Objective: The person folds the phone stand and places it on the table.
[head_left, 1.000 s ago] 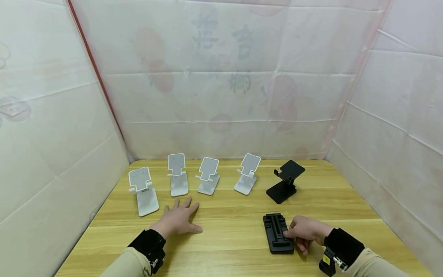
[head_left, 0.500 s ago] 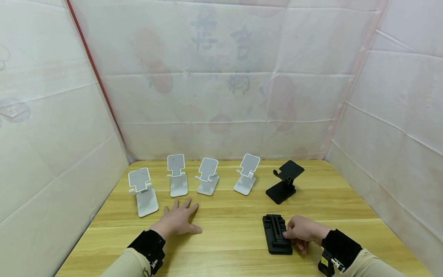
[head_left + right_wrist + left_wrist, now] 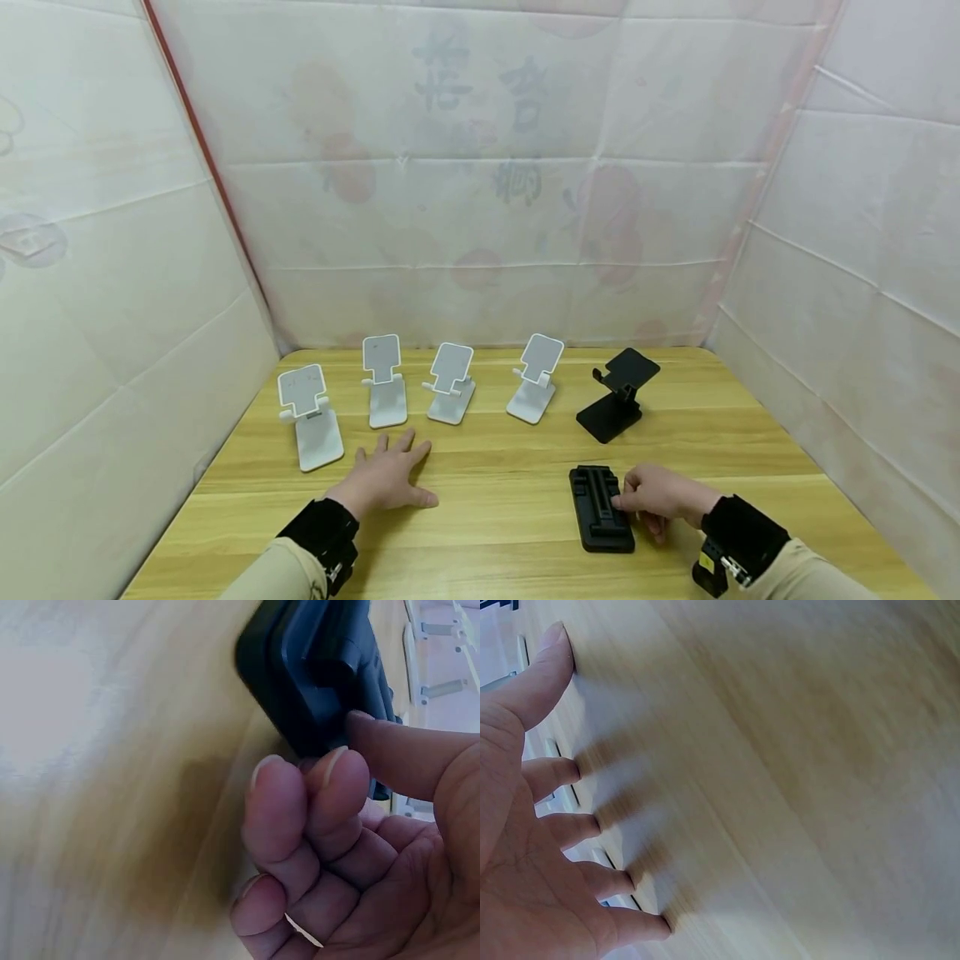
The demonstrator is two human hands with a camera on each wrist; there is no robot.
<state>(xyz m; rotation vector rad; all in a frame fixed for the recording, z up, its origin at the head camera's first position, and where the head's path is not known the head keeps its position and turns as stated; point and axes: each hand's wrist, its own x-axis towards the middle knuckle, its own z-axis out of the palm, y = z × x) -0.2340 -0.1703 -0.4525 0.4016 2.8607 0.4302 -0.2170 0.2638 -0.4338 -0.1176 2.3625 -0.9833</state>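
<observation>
A folded black phone stand (image 3: 602, 510) lies flat on the table at the front right. My right hand (image 3: 662, 498) pinches its right edge, the thumb on top and the curled fingers (image 3: 279, 802) at the side, as the right wrist view shows. Spread wide on the table, my left hand (image 3: 384, 483) holds nothing; its fingertips (image 3: 634, 924) rest on the wood. Just beyond it stand unfolded white phone stands, the nearest being the left one (image 3: 318, 437) and the one beside it (image 3: 387, 402).
Farther right along the back are two more white phone stands, one (image 3: 452, 402) near the middle and another (image 3: 531, 400) beside it. An unfolded black phone stand (image 3: 611, 415) stands behind the folded one. Pale cloth walls (image 3: 480, 217) enclose the wooden table (image 3: 495, 517) at the back and sides.
</observation>
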